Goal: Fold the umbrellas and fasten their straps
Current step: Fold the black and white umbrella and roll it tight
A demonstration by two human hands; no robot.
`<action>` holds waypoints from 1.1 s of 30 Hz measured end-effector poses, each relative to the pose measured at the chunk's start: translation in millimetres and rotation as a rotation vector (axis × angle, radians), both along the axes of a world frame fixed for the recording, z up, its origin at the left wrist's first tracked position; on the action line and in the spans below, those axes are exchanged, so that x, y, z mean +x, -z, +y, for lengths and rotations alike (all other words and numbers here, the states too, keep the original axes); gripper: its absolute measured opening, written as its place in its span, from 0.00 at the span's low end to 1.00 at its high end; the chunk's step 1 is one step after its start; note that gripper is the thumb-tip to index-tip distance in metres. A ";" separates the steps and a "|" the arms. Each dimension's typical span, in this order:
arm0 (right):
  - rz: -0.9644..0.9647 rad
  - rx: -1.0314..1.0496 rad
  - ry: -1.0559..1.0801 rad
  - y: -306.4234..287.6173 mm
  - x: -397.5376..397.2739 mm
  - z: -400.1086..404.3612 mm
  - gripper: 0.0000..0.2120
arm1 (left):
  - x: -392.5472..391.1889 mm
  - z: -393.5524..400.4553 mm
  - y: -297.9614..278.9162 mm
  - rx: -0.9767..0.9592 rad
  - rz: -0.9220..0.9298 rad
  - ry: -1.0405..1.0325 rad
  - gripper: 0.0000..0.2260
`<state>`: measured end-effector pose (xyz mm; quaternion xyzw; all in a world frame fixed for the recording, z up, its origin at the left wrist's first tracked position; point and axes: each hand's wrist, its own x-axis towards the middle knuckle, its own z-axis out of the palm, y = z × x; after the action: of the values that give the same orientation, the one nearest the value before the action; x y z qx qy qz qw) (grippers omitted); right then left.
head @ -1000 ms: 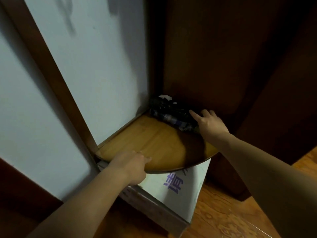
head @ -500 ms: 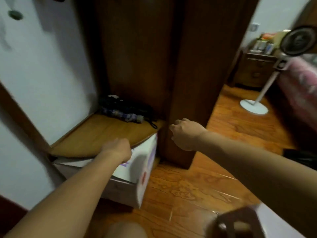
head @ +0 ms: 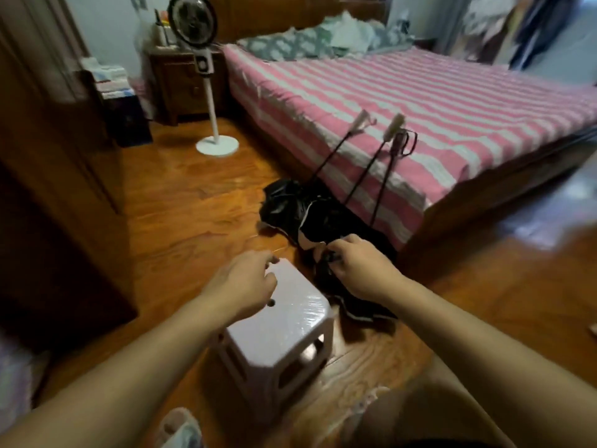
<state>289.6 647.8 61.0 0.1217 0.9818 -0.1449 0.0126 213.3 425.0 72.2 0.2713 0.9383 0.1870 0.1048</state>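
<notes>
Beside the pink-striped bed (head: 436, 101), on the wood floor (head: 181, 202): three unfolded black umbrellas (head: 300, 211), handles propped on the mattress edge. Right hand (head: 361, 270) pinching black fabric (probably a strap); left hand (head: 245, 282) loosely curled, empty, over one white stool (head: 290, 328). Likely just starting a fold; next, gathering canopy, wrapping strap.

Stool (head: 284, 321) stood on floor (head: 181, 202), front centre. Umbrellas (head: 310, 215) lay just behind-right of stool, shafts leaning on bed (head: 420, 101) edge. Bed filled right rear. Fan (head: 206, 92) stood left of bed, nightstand (head: 184, 82) behind fan. Wardrobe (head: 48, 156) at left.
</notes>
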 end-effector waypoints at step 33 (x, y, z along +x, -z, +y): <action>0.321 -0.612 0.752 125.6 -110.5 206.2 0.09 | -122.4 94.6 127.6 -0.083 -0.006 0.076 0.17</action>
<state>179.2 854.0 -64.6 0.4337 0.7723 -0.4371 -0.1562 90.9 519.6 -55.4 0.3016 0.9339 0.1449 0.1257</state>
